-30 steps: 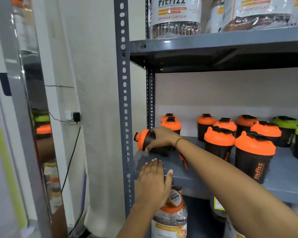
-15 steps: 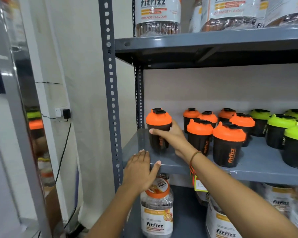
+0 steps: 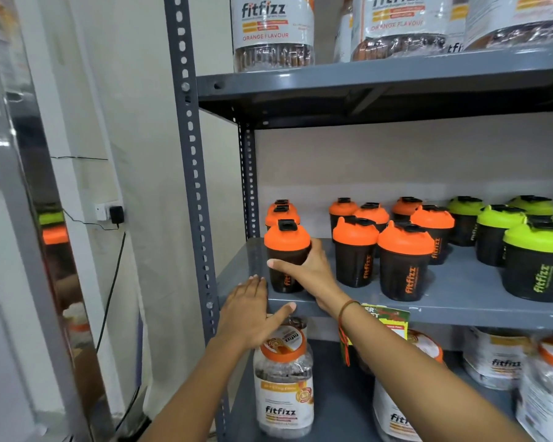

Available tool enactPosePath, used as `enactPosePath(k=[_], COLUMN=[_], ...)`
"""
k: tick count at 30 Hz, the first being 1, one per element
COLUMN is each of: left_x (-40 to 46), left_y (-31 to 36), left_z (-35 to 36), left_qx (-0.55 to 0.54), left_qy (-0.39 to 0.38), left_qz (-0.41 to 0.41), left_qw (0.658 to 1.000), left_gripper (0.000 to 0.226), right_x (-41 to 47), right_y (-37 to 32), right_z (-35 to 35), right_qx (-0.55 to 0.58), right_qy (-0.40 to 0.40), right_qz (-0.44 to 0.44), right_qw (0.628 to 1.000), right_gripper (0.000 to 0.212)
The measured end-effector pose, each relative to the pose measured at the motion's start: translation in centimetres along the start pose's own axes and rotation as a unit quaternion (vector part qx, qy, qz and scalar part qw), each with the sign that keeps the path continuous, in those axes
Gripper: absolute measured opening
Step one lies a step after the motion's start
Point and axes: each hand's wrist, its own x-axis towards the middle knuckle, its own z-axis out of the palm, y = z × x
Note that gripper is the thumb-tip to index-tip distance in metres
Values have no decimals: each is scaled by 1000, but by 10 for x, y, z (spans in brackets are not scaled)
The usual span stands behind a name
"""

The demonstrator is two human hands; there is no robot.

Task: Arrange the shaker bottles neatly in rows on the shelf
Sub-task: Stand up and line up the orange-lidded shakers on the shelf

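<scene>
A black shaker bottle with an orange lid (image 3: pixel 286 247) stands upright at the front left of the grey middle shelf (image 3: pixel 460 295). My right hand (image 3: pixel 307 272) is wrapped around its body. Two more orange-lidded shakers (image 3: pixel 281 212) stand behind it in a line. To the right stand several orange-lidded shakers (image 3: pixel 404 260) in rows, then several green-lidded ones (image 3: pixel 537 260). My left hand (image 3: pixel 249 314) rests flat, fingers apart, on the shelf's front edge near the left corner, holding nothing.
A perforated grey upright post (image 3: pixel 192 186) frames the shelf's left side. Large fitfizz jars (image 3: pixel 283 378) fill the shelf below, and more jars (image 3: pixel 273 30) sit on the top shelf. A reflective metal panel (image 3: pixel 29 218) and a wall socket (image 3: pixel 109 212) lie to the left.
The shaker was tilted on its side in my right hand a second ago; now it stands upright at the front of the left column. My left hand stayed on the shelf edge.
</scene>
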Motion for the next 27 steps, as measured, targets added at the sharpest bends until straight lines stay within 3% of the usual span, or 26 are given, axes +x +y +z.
enactPosePath(k=[4, 7, 10, 14, 17, 19, 23, 27], left_x=[3, 8, 19, 37, 43, 45, 50, 51], left_y=[0, 1, 4, 12, 15, 15, 15, 12], left_z=[-3, -12, -21, -24, -21, -19, -19, -17], left_qx=[-27, -146, -302, -440, -443, -429, -424, -415], left_qy=[-10, -23, -18, -29, -38, -39, -38, -31], left_qz=[-10, -40, -80, -110, -114, -115, -119, -122], left_qw=[1000, 988, 950, 891, 889, 895, 897, 901], left_gripper=[106, 105, 111, 108, 102, 99, 88, 86], right_x=[-19, -42, -61, -73, -74, -71, -62, -53], right_y=[-7, -11, -13, -16, -10, 0, 29, 44], right_z=[-22, -49, -77, -106, -131, -146, -168, -182], right_qx=[-36, -54, -96, -128, -147, -148, -180, -147], right_qy=[32, 134, 227, 293, 356, 354, 251, 132], right_qz=[-50, -160, -247, -292, -285, -228, -52, 7], right_qw=[998, 976, 937, 901, 878, 895, 950, 980], right_gripper=[107, 75, 45, 32, 46, 69, 109, 124])
